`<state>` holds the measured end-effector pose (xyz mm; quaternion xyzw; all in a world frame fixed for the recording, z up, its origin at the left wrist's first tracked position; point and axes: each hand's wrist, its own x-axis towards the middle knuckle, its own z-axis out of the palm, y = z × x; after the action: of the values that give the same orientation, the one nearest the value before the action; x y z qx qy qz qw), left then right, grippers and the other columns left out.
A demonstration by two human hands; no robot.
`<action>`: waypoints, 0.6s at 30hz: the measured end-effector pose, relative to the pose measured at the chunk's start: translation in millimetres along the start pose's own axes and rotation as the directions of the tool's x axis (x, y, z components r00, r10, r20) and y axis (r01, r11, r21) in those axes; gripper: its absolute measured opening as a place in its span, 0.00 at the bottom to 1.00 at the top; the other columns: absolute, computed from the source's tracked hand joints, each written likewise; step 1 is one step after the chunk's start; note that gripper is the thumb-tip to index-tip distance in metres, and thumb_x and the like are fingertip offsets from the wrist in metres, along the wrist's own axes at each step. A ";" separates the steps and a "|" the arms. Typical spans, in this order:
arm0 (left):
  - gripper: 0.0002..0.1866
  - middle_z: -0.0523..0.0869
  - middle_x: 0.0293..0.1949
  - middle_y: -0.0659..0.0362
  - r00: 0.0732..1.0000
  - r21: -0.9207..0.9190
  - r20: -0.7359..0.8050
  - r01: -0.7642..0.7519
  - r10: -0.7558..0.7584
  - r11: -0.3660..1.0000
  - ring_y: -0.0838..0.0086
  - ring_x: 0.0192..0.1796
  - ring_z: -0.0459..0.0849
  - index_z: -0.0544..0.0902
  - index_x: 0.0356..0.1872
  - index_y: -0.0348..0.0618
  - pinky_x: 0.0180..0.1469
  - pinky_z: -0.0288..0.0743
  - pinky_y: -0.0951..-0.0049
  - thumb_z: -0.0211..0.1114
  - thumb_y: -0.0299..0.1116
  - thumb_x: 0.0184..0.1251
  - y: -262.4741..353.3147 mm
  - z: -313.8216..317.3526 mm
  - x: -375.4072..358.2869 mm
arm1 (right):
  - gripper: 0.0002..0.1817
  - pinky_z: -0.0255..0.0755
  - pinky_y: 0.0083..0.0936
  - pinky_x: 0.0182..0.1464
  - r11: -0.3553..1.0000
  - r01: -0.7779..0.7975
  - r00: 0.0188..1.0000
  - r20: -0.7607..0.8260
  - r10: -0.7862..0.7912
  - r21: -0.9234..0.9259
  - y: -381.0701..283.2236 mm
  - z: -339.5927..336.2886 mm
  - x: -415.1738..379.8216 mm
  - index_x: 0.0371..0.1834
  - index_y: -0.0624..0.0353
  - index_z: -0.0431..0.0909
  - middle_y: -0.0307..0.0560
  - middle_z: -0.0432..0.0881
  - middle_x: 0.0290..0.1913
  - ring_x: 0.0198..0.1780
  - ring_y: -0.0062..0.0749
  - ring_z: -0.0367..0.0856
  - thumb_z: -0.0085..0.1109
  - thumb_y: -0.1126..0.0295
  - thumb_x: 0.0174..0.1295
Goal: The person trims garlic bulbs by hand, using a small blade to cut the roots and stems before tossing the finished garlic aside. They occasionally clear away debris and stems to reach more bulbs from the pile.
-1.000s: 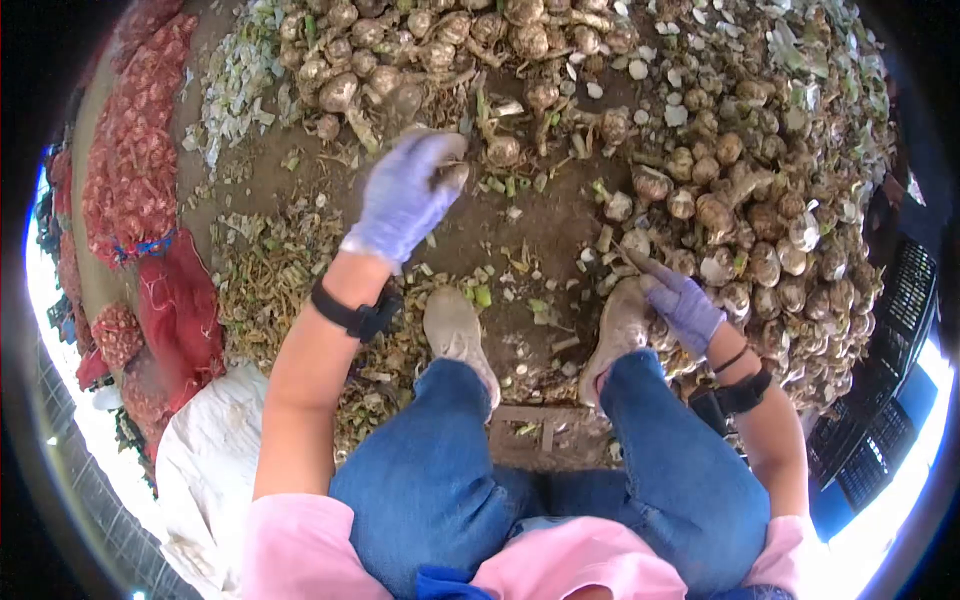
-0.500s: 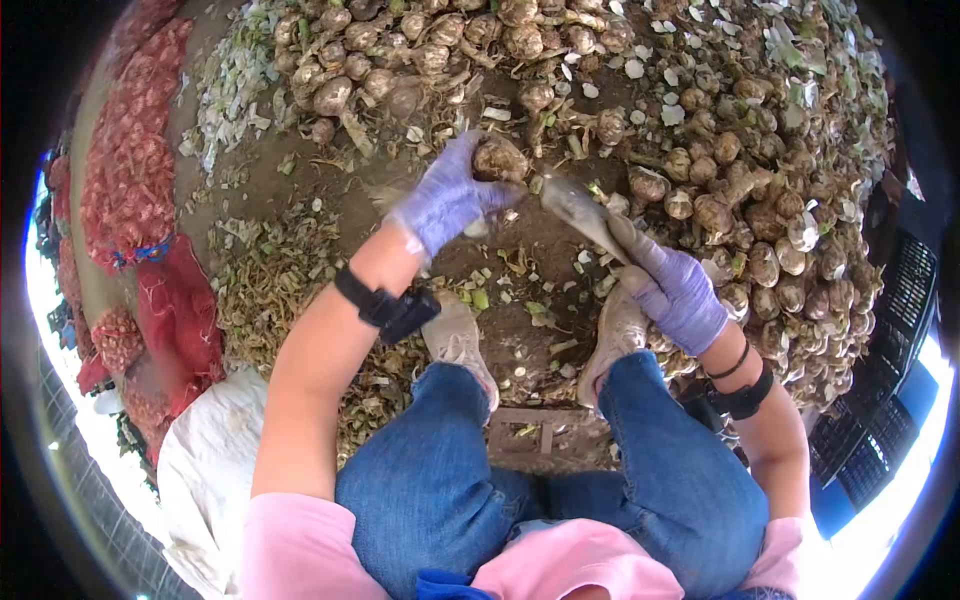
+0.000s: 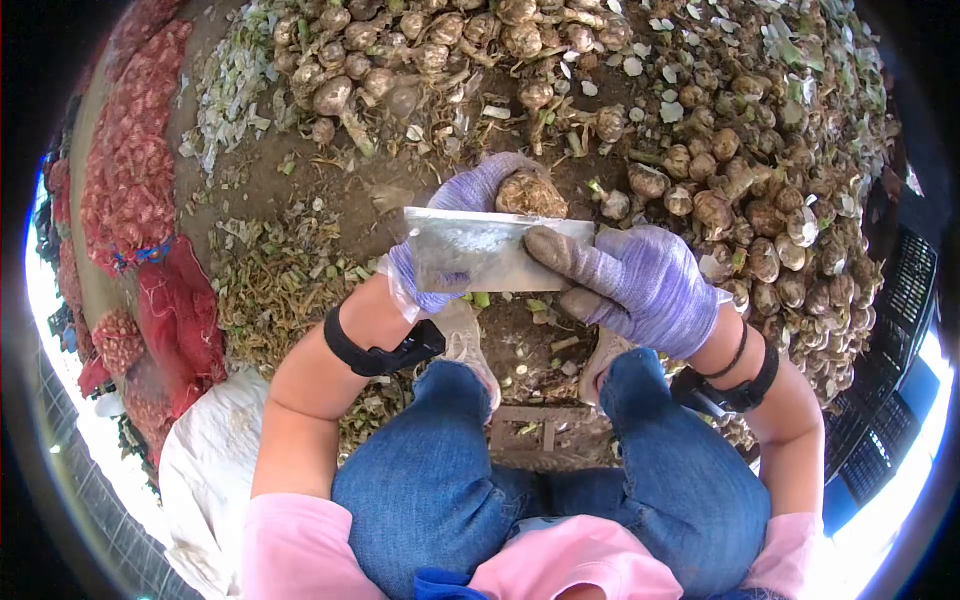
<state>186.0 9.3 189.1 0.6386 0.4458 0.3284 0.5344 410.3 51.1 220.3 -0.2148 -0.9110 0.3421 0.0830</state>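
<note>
A brownish garlic bulb is held in my left hand, its rough root side toward me. Across the near side of that bulb lies the wide metal blade of a cleaver, broad face up. My right hand is closed around the cleaver's right end, thumb and fingers pressed on the metal. The blade covers part of my left palm and fingers. Both hands wear purple knit gloves, darkened at the right fingertips. Just right of the held bulb, a small bulb rests on the ground.
Heaps of garlic bulbs spread along the right, with more bulbs ahead. Cut stem trimmings cover the ground at left. Red mesh sacks line the far left, and a white sack sits nearer. Black crates stand at right.
My left hand has brought the bulb right and toward me. My right hand has moved left, turning the cleaver's broad face up across the bulb's near side.
</note>
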 end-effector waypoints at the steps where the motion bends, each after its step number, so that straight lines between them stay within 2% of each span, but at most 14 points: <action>1: 0.30 0.84 0.49 0.57 1.000 -0.016 -0.002 -0.021 0.021 1.000 0.75 0.51 0.83 0.72 0.60 0.39 0.62 0.75 0.72 0.72 0.40 0.60 2.3 0.2 -1.0 | 0.33 0.71 0.37 0.23 1.000 0.016 1.000 -0.011 -0.016 -0.007 -1.3 -0.2 0.6 0.74 0.37 0.64 0.47 0.73 0.22 0.21 0.42 0.77 0.59 0.57 0.63; 3: 0.35 0.84 0.49 0.58 0.996 -0.197 -0.060 0.051 -0.065 0.979 0.75 0.50 0.82 0.72 0.60 0.39 0.60 0.76 0.72 0.77 0.39 0.51 -0.6 5.9 -6.7 | 0.33 0.71 0.37 0.22 1.000 0.009 1.000 -0.025 -0.009 -0.010 -0.8 4.4 -1.9 0.73 0.36 0.64 0.46 0.73 0.22 0.20 0.42 0.77 0.60 0.58 0.63; 6: 0.43 0.83 0.49 0.59 0.972 -0.458 -0.115 0.131 -0.204 0.879 0.75 0.50 0.82 0.72 0.59 0.40 0.58 0.77 0.71 0.85 0.36 0.37 -8.7 15.2 -14.5 | 0.34 0.71 0.37 0.22 1.000 -0.003 0.999 -0.034 0.003 0.002 -0.2 8.3 -7.7 0.73 0.35 0.64 0.46 0.73 0.21 0.20 0.41 0.77 0.61 0.58 0.62; 8: 0.43 0.83 0.48 0.60 0.962 -0.473 -0.105 0.173 -0.251 0.864 0.76 0.50 0.82 0.73 0.58 0.40 0.57 0.78 0.71 0.86 0.34 0.36 -13.4 16.5 -17.1 | 0.34 0.71 0.37 0.22 1.000 -0.006 0.999 -0.034 0.007 0.015 1.6 8.9 -12.5 0.73 0.35 0.64 0.46 0.74 0.22 0.20 0.41 0.77 0.61 0.58 0.61; 10: 0.36 0.83 0.48 0.60 0.966 -0.335 -0.063 0.218 -0.253 0.917 0.77 0.51 0.81 0.74 0.56 0.41 0.57 0.77 0.71 0.82 0.31 0.43 -18.1 16.5 -21.0 | 0.34 0.72 0.37 0.22 1.000 -0.010 0.999 -0.031 0.011 0.029 4.5 10.2 -22.3 0.73 0.36 0.64 0.47 0.75 0.22 0.20 0.42 0.78 0.61 0.58 0.61; 12: 0.30 0.83 0.48 0.60 0.907 -0.672 0.037 0.334 -0.420 0.661 0.78 0.52 0.80 0.75 0.56 0.42 0.58 0.76 0.73 0.75 0.24 0.48 -18.6 25.9 -22.5 | 0.33 0.74 0.38 0.26 0.997 -0.017 1.000 -0.020 0.019 0.071 11.4 20.8 -33.7 0.73 0.36 0.64 0.48 0.77 0.25 0.24 0.45 0.80 0.59 0.58 0.63; 13: 0.30 0.83 0.48 0.60 0.861 -0.765 0.121 0.398 -0.494 0.506 0.78 0.52 0.80 0.75 0.56 0.42 0.58 0.76 0.73 0.75 0.23 0.48 -16.7 27.4 -23.0 | 0.33 0.74 0.38 0.27 0.996 -0.020 0.999 -0.033 0.023 0.089 13.1 22.5 -38.3 0.73 0.37 0.64 0.49 0.77 0.26 0.25 0.45 0.80 0.59 0.57 0.63; 14: 0.30 0.83 0.48 0.60 0.845 -0.801 0.158 0.412 -0.511 0.434 0.79 0.52 0.80 0.75 0.56 0.42 0.57 0.75 0.73 0.75 0.23 0.47 -16.8 27.1 -22.0 | 0.32 0.75 0.38 0.28 0.995 -0.017 0.999 -0.048 0.022 0.101 16.2 21.8 -39.9 0.73 0.37 0.64 0.49 0.77 0.26 0.26 0.46 0.81 0.58 0.57 0.64; 15: 0.31 0.83 0.48 0.60 0.827 -0.832 0.193 0.423 -0.527 0.359 0.79 0.52 0.80 0.75 0.56 0.42 0.57 0.75 0.74 0.75 0.23 0.47 -16.7 27.0 -21.3 | 0.32 0.76 0.38 0.31 0.996 -0.063 0.997 0.043 0.061 0.058 16.9 21.3 -43.6 0.73 0.38 0.64 0.49 0.79 0.28 0.28 0.47 0.82 0.58 0.56 0.64; 18: 0.32 0.83 0.46 0.61 0.874 -0.812 0.144 0.372 -0.463 0.450 0.79 0.50 0.79 0.75 0.55 0.43 0.56 0.74 0.74 0.76 0.25 0.44 -20.1 34.3 -25.2 | 0.33 0.77 0.38 0.30 0.988 -0.049 0.999 0.010 0.048 0.148 26.5 33.8 -48.1 0.74 0.38 0.63 0.49 0.80 0.30 0.29 0.47 0.82 0.58 0.55 0.64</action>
<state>202.5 -26.6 163.6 0.1696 0.4101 0.3858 0.8088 452.1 27.5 177.3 -0.2291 -0.8779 0.4114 0.0872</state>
